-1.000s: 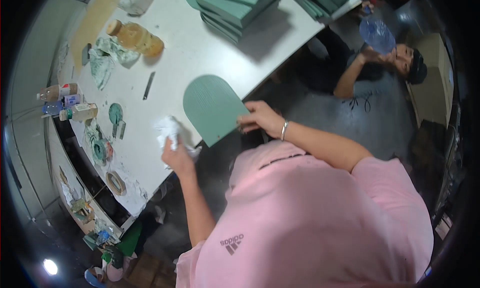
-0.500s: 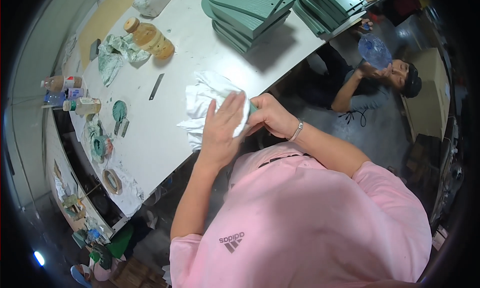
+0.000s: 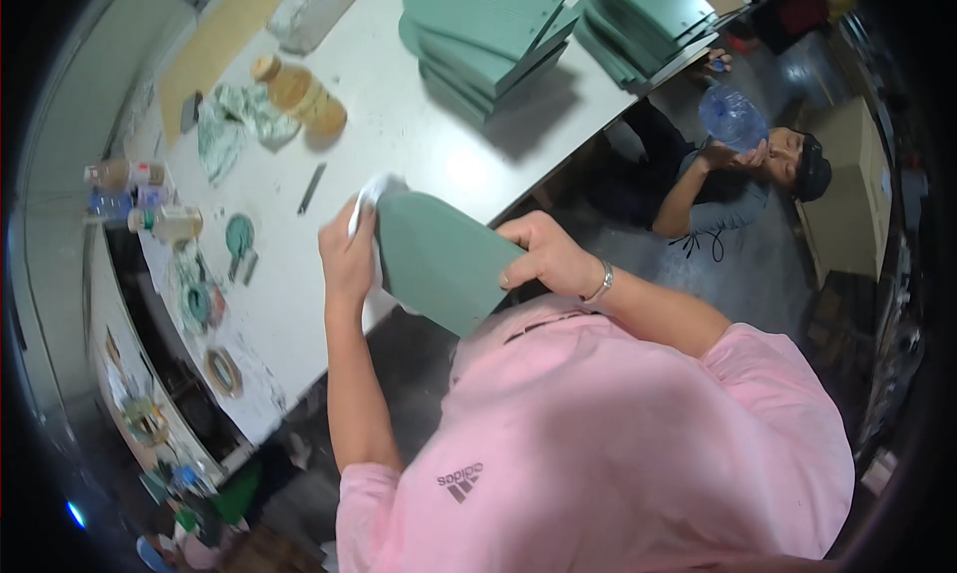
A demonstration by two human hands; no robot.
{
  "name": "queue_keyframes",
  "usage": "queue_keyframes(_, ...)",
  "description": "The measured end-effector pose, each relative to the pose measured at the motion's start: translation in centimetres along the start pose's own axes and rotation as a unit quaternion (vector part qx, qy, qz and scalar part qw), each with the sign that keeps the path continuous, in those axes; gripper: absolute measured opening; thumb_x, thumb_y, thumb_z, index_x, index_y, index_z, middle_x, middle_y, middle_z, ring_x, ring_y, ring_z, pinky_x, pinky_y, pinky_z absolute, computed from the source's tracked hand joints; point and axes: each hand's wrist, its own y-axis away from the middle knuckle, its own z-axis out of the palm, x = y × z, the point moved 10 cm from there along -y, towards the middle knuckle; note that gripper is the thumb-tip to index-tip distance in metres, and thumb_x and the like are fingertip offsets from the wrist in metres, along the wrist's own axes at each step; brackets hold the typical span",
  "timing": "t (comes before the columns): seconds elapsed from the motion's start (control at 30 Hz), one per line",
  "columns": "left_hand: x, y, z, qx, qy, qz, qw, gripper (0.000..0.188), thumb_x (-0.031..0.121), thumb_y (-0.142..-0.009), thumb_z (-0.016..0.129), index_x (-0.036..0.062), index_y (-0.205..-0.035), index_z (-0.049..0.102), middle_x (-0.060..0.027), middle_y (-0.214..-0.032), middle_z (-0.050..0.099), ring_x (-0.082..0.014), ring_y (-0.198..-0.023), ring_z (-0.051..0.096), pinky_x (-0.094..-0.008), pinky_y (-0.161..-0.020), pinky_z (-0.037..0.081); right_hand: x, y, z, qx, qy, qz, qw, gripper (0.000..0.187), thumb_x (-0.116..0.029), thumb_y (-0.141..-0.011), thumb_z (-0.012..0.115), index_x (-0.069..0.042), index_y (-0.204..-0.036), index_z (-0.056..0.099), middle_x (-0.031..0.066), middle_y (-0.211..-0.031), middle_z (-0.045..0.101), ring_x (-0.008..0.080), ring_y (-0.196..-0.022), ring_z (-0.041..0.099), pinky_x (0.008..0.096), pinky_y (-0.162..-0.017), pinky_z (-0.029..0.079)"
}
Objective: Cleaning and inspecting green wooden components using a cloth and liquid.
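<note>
A green board (image 3: 439,259) with one rounded end is held up at the near edge of the white table (image 3: 399,115), its flat face showing. My right hand (image 3: 546,254) grips its right side, thumb on the face and the other fingers mostly behind. At the rounded left end, my left hand (image 3: 347,249) is closed round a white cloth (image 3: 377,189), which lies against the board's edge. Much of the cloth is hidden behind the board. Beyond it stand a stack of similar green boards (image 3: 488,25) and a second stack (image 3: 653,20) to its right.
On the table lie a bottle of amber liquid (image 3: 304,100), a stained rag (image 3: 224,135), a flat metal blade (image 3: 312,187), a green-smeared round lid (image 3: 239,234) and a tape roll (image 3: 222,371). Past the right edge, a person (image 3: 718,164) drinks from a large clear bottle (image 3: 733,120).
The board has turned so its broad green face shows, where the cloth covered it before. My left hand has moved left with the cloth to the rounded end; my right hand keeps its grip.
</note>
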Motion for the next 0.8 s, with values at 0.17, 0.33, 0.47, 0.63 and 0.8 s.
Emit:
queue_keyframes(0.17, -3.5, 3.4, -0.5, 0.049, 0.111, -0.004, 0.993, 0.023, 0.016, -0.092, 0.057, -0.0046, -0.099, 0.062, -0.0081, -0.088, 0.063, -0.0172, -0.083, 0.059, -0.0310, -0.075, 0.048, 0.1, -1.1, -0.1, -0.036, 0.235, -0.042, 0.970, 0.022, -0.009, -0.069, 0.071, 0.002, -0.088, 0.067, 0.0103, -0.076, 0.067, 0.0142, -0.070, 0.060, 0.0328, -0.066, 0.050)
queue_keyframes(0.33, 0.8, 3.6, 1.3, 0.023, 0.000, 0.032, 0.999, 0.033, 0.021, -0.094, 0.056, -0.0043, -0.115, 0.057, -0.0195, -0.107, 0.058, -0.0284, -0.094, 0.057, -0.0358, -0.083, 0.046, -1.2, -1.0, -0.2, 0.125, 0.282, -0.106, 0.945, 0.042, -0.030, -0.084, 0.064, 0.003, -0.110, 0.060, 0.0207, -0.098, 0.067, 0.0309, -0.093, 0.064, 0.0406, -0.082, 0.048)
queue_keyframes(0.47, -0.3, 3.2, 2.1, -0.010, -0.053, -0.034, 0.998, 0.042, 0.022, -0.094, 0.055, -0.0042, -0.128, 0.053, -0.0318, -0.127, 0.051, -0.0391, -0.116, 0.052, -0.0430, -0.097, 0.043, -3.0, 1.0, -2.4, 0.192, 0.226, -0.084, 0.951, 0.040, -0.030, -0.084, 0.066, 0.003, -0.106, 0.061, 0.0198, -0.092, 0.066, 0.0277, -0.087, 0.064, 0.0366, -0.078, 0.049)
queue_keyframes(0.63, -4.5, 6.5, 4.9, -0.040, -0.257, 0.077, 0.962, 0.041, 0.021, -0.091, 0.059, -0.0020, -0.125, 0.054, -0.0302, -0.127, 0.051, -0.0422, -0.115, 0.051, -0.0487, -0.098, 0.043, -1.2, 0.6, -5.6, 0.248, -0.044, -0.069, 0.965, 0.033, -0.027, -0.086, 0.066, 0.000, -0.104, 0.063, 0.0058, -0.091, 0.064, 0.0110, -0.083, 0.058, 0.0277, -0.075, 0.048)
queue_keyframes(0.8, -4.1, 7.6, 0.0, 0.088, 0.119, -0.181, 0.972, 0.050, 0.027, -0.094, 0.058, -0.0046, -0.131, 0.046, -0.0286, -0.124, 0.053, -0.0384, -0.111, 0.054, -0.0477, -0.096, 0.045, 1.0, -1.8, -5.5, 0.196, -0.233, -0.054, 0.951, 0.047, -0.043, -0.091, 0.060, -0.003, -0.116, 0.057, 0.0047, -0.106, 0.064, 0.0138, -0.091, 0.061, 0.0278, -0.080, 0.049)
